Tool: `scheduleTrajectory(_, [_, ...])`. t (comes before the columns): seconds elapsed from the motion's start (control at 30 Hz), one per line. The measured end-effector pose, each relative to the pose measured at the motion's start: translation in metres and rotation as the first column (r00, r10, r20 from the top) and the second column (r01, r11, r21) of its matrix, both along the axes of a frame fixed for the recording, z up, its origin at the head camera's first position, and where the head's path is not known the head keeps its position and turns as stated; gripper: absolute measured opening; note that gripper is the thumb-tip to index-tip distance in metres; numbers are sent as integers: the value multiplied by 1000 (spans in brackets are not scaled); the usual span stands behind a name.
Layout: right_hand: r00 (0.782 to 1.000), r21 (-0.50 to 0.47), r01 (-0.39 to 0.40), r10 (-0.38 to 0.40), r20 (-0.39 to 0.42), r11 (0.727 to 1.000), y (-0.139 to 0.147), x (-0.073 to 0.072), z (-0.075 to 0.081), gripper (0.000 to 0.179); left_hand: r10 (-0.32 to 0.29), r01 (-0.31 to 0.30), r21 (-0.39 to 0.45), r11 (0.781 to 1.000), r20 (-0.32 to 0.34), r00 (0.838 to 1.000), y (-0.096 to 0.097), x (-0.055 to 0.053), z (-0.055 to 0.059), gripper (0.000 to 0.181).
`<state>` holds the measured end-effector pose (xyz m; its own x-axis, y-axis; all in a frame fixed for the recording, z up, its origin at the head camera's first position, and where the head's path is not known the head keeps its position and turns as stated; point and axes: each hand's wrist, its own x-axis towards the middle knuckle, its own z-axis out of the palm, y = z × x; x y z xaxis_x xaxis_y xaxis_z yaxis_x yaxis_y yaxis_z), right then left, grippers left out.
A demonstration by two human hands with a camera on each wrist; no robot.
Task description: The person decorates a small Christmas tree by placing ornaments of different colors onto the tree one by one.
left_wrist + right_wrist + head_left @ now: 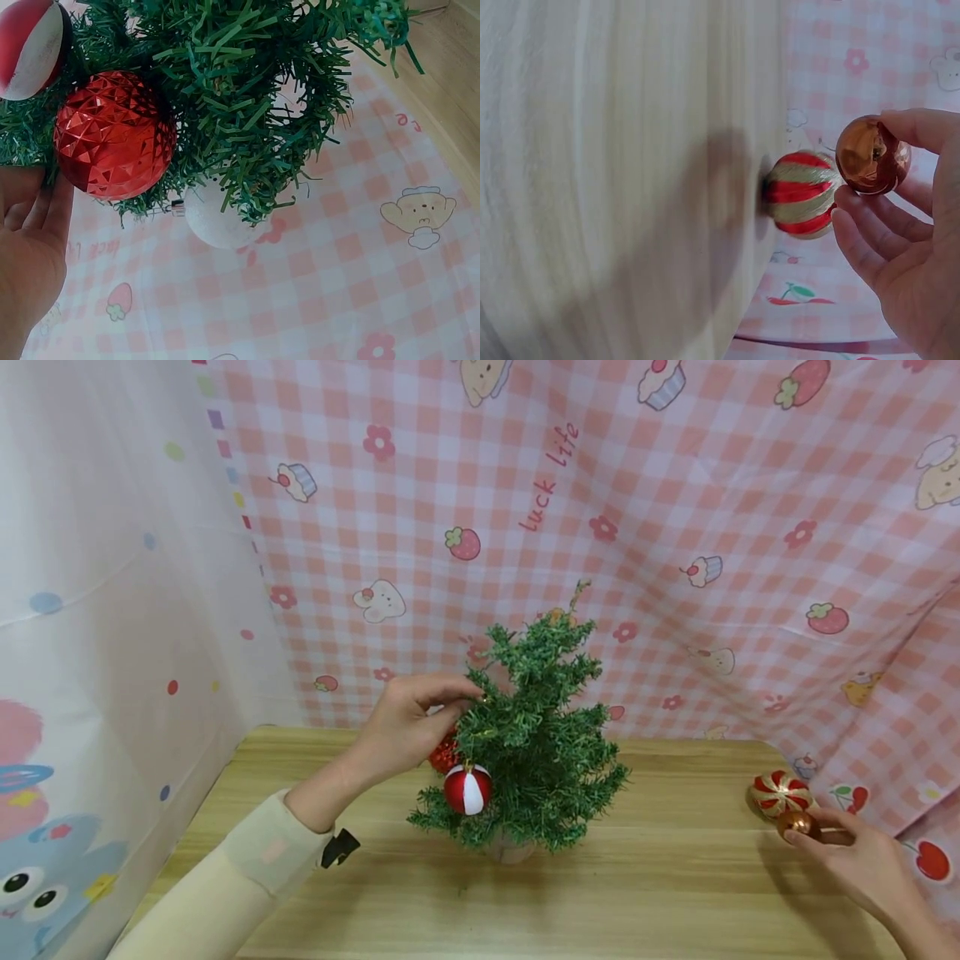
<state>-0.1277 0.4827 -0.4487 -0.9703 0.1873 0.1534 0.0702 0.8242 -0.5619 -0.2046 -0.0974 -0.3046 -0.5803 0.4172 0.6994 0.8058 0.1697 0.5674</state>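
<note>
A small green artificial Christmas tree (536, 735) stands on the table. At its left side my left hand (408, 718) pinches the tip of a branch (480, 714) between thumb and fingers. Just below that hand hangs a red faceted bauble (115, 136), with a red-and-white bauble (468, 790) beside it. A white bauble (221, 216) shows behind the branches in the left wrist view. At the far right my right hand (862, 856) holds a shiny copper bauble (871, 155) by thumb and fingertips. Close by it, a red-and-gold striped bauble (804, 193) rests on the table.
The wooden table (675, 893) runs under everything. A pink checked curtain (420, 485) hangs behind it and along the right, and a white printed curtain (112, 568) hangs at the left. A black buckle (340, 848) sits at the left wrist.
</note>
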Motion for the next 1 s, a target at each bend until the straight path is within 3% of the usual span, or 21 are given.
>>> scheduleTrajectory(0.17, [999,-8,-2,2,-39,1000,-11,3,6,59,1,-2,19,1000,12,1000,1,0,0,23])
scheduleTrajectory(0.53, [995,-93,-17,7,-103,996,-48,11,31,56,1,0,28,1000,-46,999,2,0,-3,24])
scheduleTrajectory(0.77, [984,-209,-31,-7,-180,977,-67,15,40,55,3,-1,47,999,-41,999,2,2,-4,25])
scheduleTrajectory(1.0, [965,-212,-78,21,-260,974,-87,19,55,51,4,0,67,998,-50,999,3,2,-5,23])
